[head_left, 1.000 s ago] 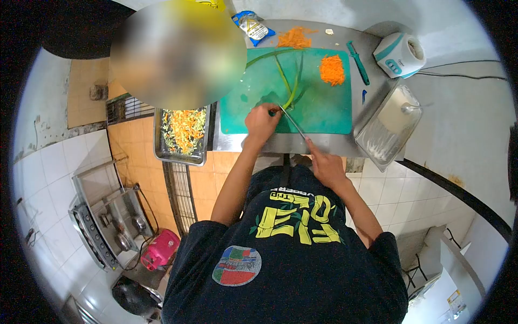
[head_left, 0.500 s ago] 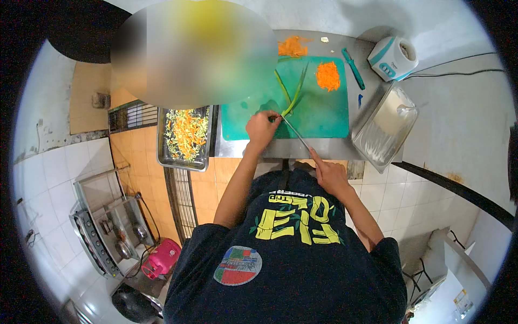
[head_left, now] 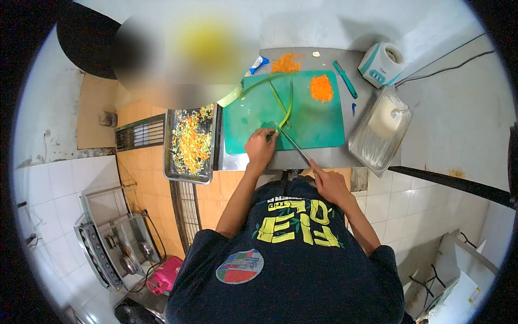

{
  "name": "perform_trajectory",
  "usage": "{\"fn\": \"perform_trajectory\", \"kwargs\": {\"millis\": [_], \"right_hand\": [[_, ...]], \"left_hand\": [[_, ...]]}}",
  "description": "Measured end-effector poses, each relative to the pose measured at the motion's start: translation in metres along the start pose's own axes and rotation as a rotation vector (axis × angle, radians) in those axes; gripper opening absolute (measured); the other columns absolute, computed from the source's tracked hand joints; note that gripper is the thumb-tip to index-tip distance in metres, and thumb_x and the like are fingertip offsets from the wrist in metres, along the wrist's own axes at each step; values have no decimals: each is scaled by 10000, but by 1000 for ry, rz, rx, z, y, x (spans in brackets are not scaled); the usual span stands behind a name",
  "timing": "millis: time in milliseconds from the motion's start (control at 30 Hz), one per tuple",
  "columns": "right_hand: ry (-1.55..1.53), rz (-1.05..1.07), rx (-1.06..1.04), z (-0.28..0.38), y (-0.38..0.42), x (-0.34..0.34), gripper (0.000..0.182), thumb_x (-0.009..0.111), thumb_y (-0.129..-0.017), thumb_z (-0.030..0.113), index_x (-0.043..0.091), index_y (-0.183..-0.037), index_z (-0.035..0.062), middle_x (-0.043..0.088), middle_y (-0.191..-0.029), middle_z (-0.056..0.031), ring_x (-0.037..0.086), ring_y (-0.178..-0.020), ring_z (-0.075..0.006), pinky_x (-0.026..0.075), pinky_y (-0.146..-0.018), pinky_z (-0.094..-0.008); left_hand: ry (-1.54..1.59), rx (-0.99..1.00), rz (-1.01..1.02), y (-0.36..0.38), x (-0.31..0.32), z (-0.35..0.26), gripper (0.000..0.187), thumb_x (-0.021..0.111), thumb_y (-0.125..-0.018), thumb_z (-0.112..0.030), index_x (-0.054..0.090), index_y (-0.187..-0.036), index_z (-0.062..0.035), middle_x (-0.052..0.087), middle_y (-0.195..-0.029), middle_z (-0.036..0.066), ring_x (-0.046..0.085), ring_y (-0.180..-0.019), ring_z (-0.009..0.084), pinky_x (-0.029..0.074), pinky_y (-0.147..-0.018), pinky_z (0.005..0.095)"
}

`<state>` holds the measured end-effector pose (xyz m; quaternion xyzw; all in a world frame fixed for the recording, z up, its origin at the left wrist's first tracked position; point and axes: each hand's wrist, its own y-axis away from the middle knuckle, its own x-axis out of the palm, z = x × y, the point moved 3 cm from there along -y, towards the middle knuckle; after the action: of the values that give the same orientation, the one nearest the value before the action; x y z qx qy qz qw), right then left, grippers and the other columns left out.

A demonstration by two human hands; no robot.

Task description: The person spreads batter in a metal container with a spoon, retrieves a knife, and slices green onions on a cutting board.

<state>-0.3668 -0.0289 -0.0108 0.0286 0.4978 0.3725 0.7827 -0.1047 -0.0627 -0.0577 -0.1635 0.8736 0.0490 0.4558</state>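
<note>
Hands (head_left: 261,144) unmoved; green stalks (head_left: 284,106) likewise

The view tilts down and pulls the counter lower in the frame than a second ago, so the whole board (head_left: 318,121) now sits nearer the middle. The left hand (head_left: 260,147) shifts a little toward the board's near edge, fingers bunched on the cut end of the green stalks (head_left: 285,105). The knife (head_left: 294,143), held by the right hand (head_left: 329,183), lies at much the same slant, its tip right at those fingers. The stalks now bend in a tighter arc than before. The blue packet (head_left: 259,63) shows again after being hidden half a second ago. The tray (head_left: 191,141) of mixed shreds looks longer and fuller in view.
</note>
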Motion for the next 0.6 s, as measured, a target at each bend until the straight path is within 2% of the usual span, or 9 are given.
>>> {"fn": "perform_trajectory", "kwargs": {"millis": [133,333,467,567,600], "right_hand": [[-95,-8,-37,1,1,-5,581,487,-981,235,323,-1539,247,682,-848,-240,656,-793,-434,511,-749,-549],[-294,-236,-48,4,12,-8,560,466,-992,185,347,-1536,240,633,-776,-266,621,-765,-456,463,-728,-516],[-325,-257,-1,-2,14,-9,562,471,-991,182,348,-1537,234,588,-698,-248,598,-698,-441,458,-689,-494],[-323,-299,10,-8,11,-8,570,480,-988,182,345,-1540,230,558,-647,-226,572,-628,-412,450,-650,-476],[-328,-312,4,-8,11,-8,572,484,-987,181,346,-1540,230,553,-637,-219,565,-610,-402,447,-639,-471]], "left_hand": [[-40,-13,8,-1,-4,9,170,741,-832,-243,741,-963,-135,711,-965,67,686,-830,303,536,-689,418],[-3,-61,-96,-8,-29,37,166,738,-829,-225,739,-964,-127,710,-956,78,694,-799,292,539,-678,421],[-188,-4,-191,-19,-44,38,215,738,-822,-212,726,-1025,-142,718,-1016,76,695,-880,288,538,-715,409],[95,-96,-77,-37,-42,21,274,741,-814,-223,710,-1076,-148,708,-1066,68,683,-914,301,542,-762,418],[83,-89,-26,-44,-35,15,280,743,-813,-232,707,-1077,-145,702,-1076,64,682,-915,299,544,-773,421]]}}
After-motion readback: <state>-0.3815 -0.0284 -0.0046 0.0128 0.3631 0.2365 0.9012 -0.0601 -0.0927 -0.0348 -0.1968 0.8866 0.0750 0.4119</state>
